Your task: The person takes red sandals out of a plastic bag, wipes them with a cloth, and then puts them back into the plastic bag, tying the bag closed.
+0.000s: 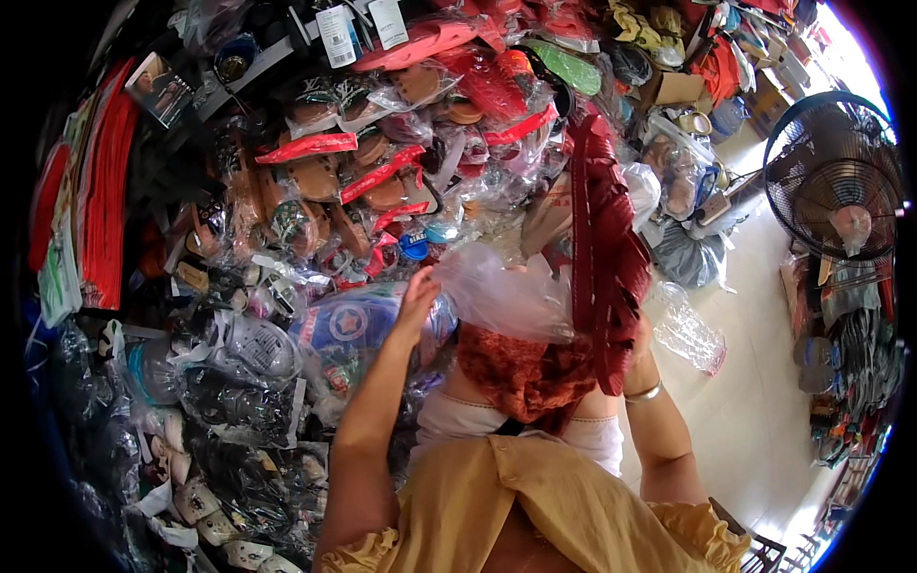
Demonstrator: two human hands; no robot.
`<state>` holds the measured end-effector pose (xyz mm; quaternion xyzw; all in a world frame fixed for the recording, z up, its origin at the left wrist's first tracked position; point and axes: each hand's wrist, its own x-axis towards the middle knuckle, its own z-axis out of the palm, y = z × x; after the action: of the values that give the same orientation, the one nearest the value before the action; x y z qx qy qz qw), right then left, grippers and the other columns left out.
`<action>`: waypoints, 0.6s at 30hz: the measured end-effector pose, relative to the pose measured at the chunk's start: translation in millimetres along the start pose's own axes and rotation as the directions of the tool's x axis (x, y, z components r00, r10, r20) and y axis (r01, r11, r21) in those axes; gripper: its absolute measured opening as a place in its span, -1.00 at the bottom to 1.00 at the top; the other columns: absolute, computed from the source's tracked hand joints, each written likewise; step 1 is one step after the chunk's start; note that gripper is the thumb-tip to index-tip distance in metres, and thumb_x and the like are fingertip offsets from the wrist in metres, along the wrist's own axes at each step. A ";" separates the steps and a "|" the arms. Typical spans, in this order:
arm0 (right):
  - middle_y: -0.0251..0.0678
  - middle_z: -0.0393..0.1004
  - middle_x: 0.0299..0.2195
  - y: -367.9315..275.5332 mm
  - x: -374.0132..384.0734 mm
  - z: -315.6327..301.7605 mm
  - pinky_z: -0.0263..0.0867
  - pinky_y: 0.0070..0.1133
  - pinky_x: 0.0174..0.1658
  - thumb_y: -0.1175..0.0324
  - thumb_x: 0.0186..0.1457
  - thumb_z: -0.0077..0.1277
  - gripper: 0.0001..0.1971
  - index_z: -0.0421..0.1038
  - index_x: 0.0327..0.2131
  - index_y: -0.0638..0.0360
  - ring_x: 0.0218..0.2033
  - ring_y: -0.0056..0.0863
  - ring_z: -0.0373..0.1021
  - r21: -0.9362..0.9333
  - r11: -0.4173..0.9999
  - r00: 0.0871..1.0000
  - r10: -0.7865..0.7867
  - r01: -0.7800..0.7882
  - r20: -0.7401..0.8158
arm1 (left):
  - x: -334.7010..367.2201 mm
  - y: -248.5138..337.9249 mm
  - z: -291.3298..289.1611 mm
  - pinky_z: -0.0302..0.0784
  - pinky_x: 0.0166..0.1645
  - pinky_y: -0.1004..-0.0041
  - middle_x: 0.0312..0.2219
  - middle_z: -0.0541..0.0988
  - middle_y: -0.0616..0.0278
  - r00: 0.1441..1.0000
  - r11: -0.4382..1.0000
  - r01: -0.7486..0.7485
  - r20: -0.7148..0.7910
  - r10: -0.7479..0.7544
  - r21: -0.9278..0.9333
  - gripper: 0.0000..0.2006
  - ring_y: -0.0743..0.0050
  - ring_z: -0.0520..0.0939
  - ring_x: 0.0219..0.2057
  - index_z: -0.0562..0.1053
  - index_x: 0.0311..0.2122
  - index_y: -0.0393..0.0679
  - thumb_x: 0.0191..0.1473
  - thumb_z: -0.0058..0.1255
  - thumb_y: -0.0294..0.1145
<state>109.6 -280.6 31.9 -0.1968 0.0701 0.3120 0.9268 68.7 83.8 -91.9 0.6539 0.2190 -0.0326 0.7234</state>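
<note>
Heaps of bagged footwear (325,181) fill our left and far side; a black fan (845,172) stands at right. Before us, a long dark-red ruffled piece (607,239) runs far to near, its near end against our right hand (640,350), whose fingers are hidden, so we cannot tell their grip. Just left, a cloudy plastic bag (501,291) is pinched in our left hand (417,298). The piece looks soft, best held by its stitched edge; the bag seems light, slippery, easily torn, best taken near its rim.
</note>
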 end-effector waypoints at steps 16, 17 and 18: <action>-0.10 0.40 -0.01 -28.0 -48.3 -36.1 0.40 -0.37 0.02 0.39 -0.06 0.09 -0.33 0.13 0.16 0.30 -0.05 -0.24 0.42 -0.302 0.942 0.974 -0.190 0.144 -0.127 | -33.3 53.3 -19.7 0.51 -0.39 0.55 -0.25 0.58 0.25 0.895 0.762 0.319 0.444 -0.046 -0.563 -0.74 0.47 0.60 -0.33 0.49 -0.21 -0.06 0.02 0.22 -0.21; -0.10 0.39 0.00 -29.6 -44.0 -34.7 0.40 -0.37 0.02 0.39 -0.08 0.11 -0.31 0.12 0.16 0.30 -0.05 -0.24 0.42 -0.309 0.937 0.974 -0.202 0.162 -0.102 | -36.3 63.0 -32.7 0.51 -0.39 0.55 -0.25 0.58 0.25 0.909 0.758 0.305 0.413 -0.052 -0.576 -0.74 0.47 0.60 -0.33 0.49 -0.21 -0.06 0.02 0.22 -0.21; -0.10 0.39 0.00 -29.8 -41.1 -34.0 0.40 -0.36 0.02 0.38 -0.10 0.12 -0.29 0.11 0.16 0.29 -0.04 -0.24 0.42 -0.316 0.932 0.972 -0.218 0.180 -0.089 | -37.2 70.8 -43.2 0.49 -0.40 0.57 -0.30 0.58 0.28 0.963 0.845 0.175 0.266 -0.041 -0.506 -0.77 0.51 0.58 -0.40 0.49 -0.21 -0.09 0.04 0.19 -0.28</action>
<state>94.7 -338.8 20.8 -0.3627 0.0577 0.2107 0.9059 46.9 126.4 -14.7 0.4089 0.1653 -0.0929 0.8927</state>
